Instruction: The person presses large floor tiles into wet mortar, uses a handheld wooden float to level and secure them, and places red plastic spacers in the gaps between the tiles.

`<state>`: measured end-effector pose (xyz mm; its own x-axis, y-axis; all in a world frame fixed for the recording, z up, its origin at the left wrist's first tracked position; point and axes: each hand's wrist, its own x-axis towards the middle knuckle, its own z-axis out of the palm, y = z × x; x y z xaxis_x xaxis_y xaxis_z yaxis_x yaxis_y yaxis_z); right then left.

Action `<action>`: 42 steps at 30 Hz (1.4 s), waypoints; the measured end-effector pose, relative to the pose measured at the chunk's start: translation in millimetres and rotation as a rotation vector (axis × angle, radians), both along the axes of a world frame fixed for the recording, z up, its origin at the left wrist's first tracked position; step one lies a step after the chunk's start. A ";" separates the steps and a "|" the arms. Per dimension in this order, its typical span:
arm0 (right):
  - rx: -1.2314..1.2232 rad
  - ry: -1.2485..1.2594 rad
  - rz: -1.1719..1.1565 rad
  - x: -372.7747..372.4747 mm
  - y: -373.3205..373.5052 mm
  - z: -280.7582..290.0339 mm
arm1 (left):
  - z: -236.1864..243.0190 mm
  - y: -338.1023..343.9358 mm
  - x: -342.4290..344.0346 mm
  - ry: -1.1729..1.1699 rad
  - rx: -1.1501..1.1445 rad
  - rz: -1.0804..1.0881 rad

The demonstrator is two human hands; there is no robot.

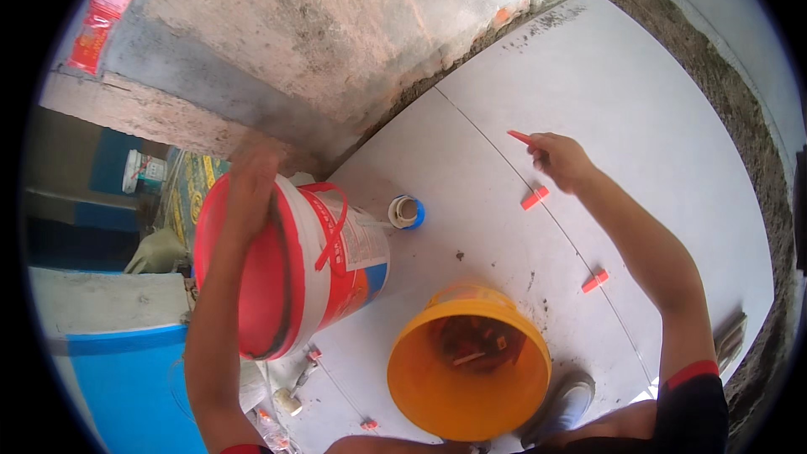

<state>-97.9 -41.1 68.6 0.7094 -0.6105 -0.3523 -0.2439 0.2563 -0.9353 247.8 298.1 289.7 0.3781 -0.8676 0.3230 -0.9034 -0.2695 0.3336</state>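
Note:
In my right hand (pixel 556 160), closed in a pinch, is a thin red tile-levelling wedge (pixel 520 136), held above the pale floor tiles (pixel 496 76). Two similar red wedges (pixel 534 197) (pixel 595 281) sit along the tile joint below it. My left hand (pixel 255 181) is at the upper edge of a large red and white bucket (pixel 336 240) with a red handle; its fingertips are smeared, so their grip is unclear. Between my arms, an orange-yellow bucket (pixel 420 387) holds several red pieces (pixel 479 345).
Near the wall (pixel 311 42) stands a small round blue and cream object (pixel 407 212). A mallet (pixel 288 402) and more red wedges (pixel 369 425) lie at lower left. My shoe (pixel 567 403) is beside the orange-yellow bucket. Rough mortar (pixel 672 29) borders the tiles on the right.

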 end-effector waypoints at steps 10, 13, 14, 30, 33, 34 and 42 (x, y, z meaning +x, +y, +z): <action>-1.006 0.489 0.052 123.9 -82.7 -76.7 | -17.6 -4.4 2.1 -0.002 0.054 0.033; -1.209 0.489 0.188 159.9 -69.9 -74.5 | -10.8 -4.8 2.4 0.003 0.127 0.030; -1.215 0.495 0.238 169.7 -66.8 -69.0 | -6.8 -4.3 0.4 0.021 0.156 0.041; -1.317 0.119 0.599 200.5 -96.0 -77.2 | -3.0 7.9 -2.3 -0.112 0.179 0.096; -1.389 0.089 0.707 183.5 -126.0 -94.2 | -26.8 1.9 17.7 0.011 0.030 -0.058; -1.319 0.179 0.719 189.1 -114.2 -128.0 | -28.6 1.2 15.9 0.051 0.035 -0.054; -1.214 0.154 0.652 167.5 -139.8 -96.7 | -26.6 2.0 12.5 0.174 -0.030 0.003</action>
